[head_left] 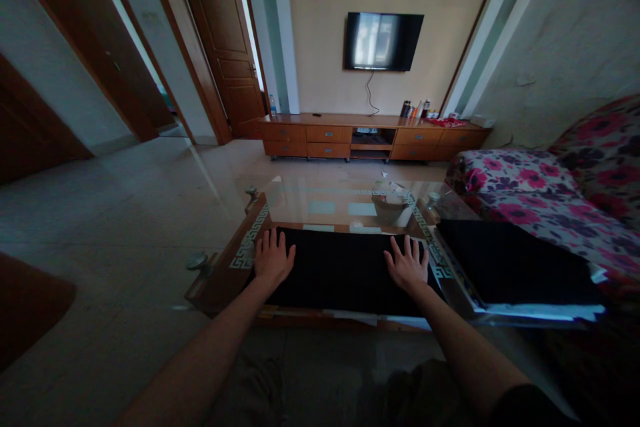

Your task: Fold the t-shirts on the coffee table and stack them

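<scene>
A black cloth lies spread flat across the near part of a glass-topped coffee table. On its left end rests my left hand, palm down with the fingers spread. My right hand lies flat on the right end of the same cloth, its fingers also apart. Neither hand is closed around anything. To the right of my right hand, a second black cloth, folded, sits on top of a white layered stack.
A sofa with a floral cover stands on the right. Beyond the table are a low wooden TV cabinet with several bottles on it and a wall-mounted television. A brown rounded piece of furniture is at lower left.
</scene>
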